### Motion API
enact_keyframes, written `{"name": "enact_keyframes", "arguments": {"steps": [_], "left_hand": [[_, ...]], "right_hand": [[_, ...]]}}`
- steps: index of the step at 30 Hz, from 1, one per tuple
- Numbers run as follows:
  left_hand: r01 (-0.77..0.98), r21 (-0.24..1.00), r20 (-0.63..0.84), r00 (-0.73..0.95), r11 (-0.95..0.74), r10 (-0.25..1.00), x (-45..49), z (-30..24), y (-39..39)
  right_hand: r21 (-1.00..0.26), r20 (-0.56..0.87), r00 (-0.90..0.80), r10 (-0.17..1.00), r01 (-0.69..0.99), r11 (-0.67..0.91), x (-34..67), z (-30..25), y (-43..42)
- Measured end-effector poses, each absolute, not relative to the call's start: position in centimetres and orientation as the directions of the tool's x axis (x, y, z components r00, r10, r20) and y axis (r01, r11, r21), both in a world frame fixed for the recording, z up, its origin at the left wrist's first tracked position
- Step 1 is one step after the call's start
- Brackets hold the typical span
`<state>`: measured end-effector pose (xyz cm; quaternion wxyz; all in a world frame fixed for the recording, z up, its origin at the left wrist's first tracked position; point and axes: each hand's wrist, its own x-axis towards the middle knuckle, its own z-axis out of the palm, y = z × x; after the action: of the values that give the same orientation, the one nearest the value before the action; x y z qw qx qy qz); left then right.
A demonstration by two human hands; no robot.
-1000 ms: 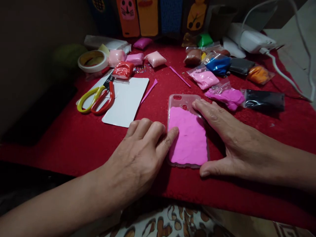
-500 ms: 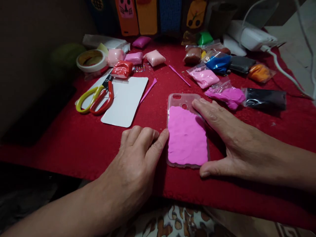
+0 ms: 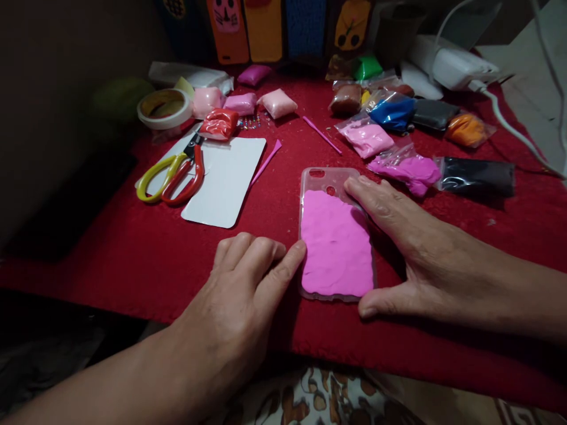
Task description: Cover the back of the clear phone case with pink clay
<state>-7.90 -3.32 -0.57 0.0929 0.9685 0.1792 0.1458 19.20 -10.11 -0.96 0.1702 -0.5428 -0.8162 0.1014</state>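
Red cloth (image 3: 110,271) covers a tabletop in a dim room, stretching from the person's patterned clothing (image 3: 319,395) at the near edge to a row of painted phone cases (image 3: 264,35) standing at the back. The right hand (image 3: 411,254) is spread, thumb and fingers wide apart along the right side of a clear phone case (image 3: 339,175) lying flat near the middle; a forefinger touches its upper right corner, the thumb is at its lower right. The left hand (image 3: 241,289) has curled fingers with hidden tips, so I cannot tell whether they grip anything; its thumb touches the case's left edge. A slightly lumpy pink clay sheet (image 3: 336,245) covers most of the case below the camera cutouts. To the left, scissors (image 3: 189,151) with yellow and red handles lie partly on a white card (image 3: 225,183), near a tape roll (image 3: 166,123). Bags of coloured clay (image 3: 405,171) cluster at far right. Two thin pink sticks (image 3: 322,135) lie beyond the case.
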Motion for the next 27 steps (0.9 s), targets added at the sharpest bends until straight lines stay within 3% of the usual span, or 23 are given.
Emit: {"name": "enact_keyframes", "arguments": {"steps": [3, 7, 19, 27], "left_hand": [[0.340, 0.278, 0.279, 0.866, -0.898, 0.414, -7.8, -0.8, -3.1], [0.371, 0.248, 0.262, 0.864, -0.895, 0.431, -7.5, -1.1, -3.0], [0.324, 0.236, 0.216, 0.902, -0.916, 0.374, -8.3, -0.7, -3.8], [0.355, 0.222, 0.257, 0.877, -0.908, 0.406, -8.3, -0.9, -4.0]], "right_hand": [[-0.343, 0.174, -0.359, 0.917, 0.851, 0.398, 19.2, -1.0, -10.0], [-0.341, 0.178, -0.357, 0.917, 0.851, 0.398, 19.1, -1.0, -9.9], [-0.370, 0.163, -0.342, 0.926, 0.849, 0.378, 19.0, -0.9, -9.8], [-0.372, 0.159, -0.338, 0.928, 0.850, 0.373, 19.0, -0.8, -9.9]]}}
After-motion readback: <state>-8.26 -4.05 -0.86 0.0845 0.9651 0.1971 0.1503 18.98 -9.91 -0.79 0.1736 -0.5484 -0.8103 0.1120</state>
